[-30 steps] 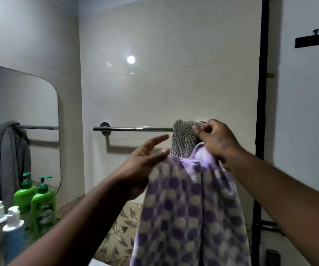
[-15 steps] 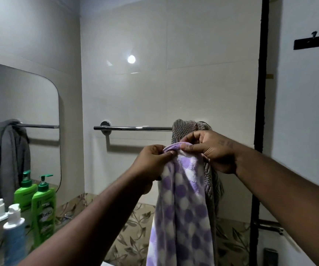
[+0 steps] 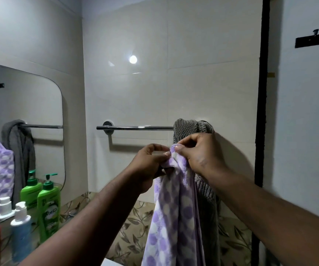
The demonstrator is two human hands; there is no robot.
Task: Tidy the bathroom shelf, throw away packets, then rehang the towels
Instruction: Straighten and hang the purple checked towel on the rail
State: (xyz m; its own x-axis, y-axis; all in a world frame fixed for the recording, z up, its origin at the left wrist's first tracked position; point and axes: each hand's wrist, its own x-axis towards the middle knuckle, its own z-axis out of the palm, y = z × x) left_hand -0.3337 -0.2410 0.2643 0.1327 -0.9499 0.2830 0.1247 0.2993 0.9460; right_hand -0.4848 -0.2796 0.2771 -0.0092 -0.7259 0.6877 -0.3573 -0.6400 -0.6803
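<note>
Below the bare towel rail (image 3: 135, 128) at 11 o'clock, a person's left hand (image 3: 149, 166) and right hand (image 3: 199, 156) pinch the bunched top edge of a purple spotted towel (image 3: 176, 217). A grey towel (image 3: 189, 127) hangs at 1 o'clock. Spreading that edge wide before draping should leave it hanging evenly.

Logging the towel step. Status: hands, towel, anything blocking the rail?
Left hand, right hand both pinch purple towel at top edge. Towel hangs below rail, not yet on it. Grey towel bunched at rail's right end.
</note>
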